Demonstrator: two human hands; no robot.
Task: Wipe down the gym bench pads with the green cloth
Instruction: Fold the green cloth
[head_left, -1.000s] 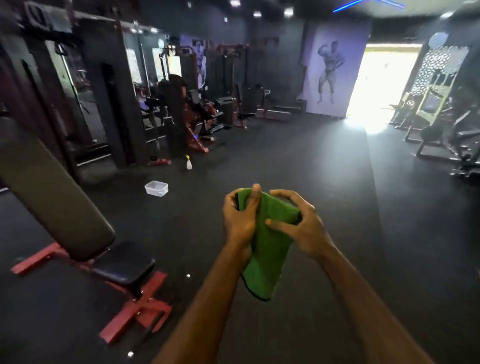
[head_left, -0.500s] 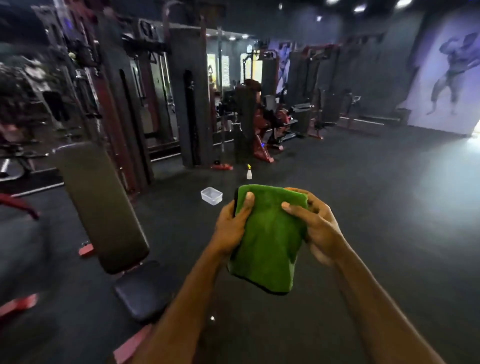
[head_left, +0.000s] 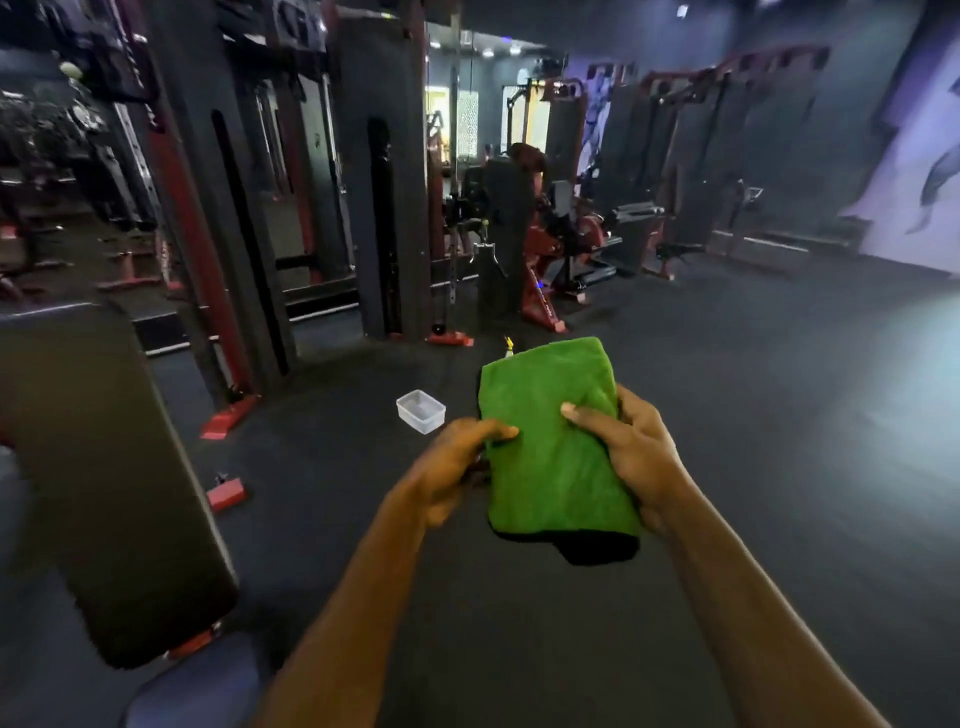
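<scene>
Both hands hold the green cloth (head_left: 556, 441) in the air over the floor (head_left: 727, 415), off any pad. I have my left hand (head_left: 452, 467) pinching its left edge and my right hand (head_left: 631, 452) curled around the right edge, thumb on top, I judge to fold it into a flat wiping face. The bench back pad (head_left: 104, 467) stands tilted by the left edge, untouched; the seat pad (head_left: 192, 696), I think, lies below it. A clear tub (head_left: 421, 411) sits on the floor beyond.

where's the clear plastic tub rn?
In the head view, the clear plastic tub sits on the dark floor just left of the green cloth, with the bench back pad further left.
</scene>
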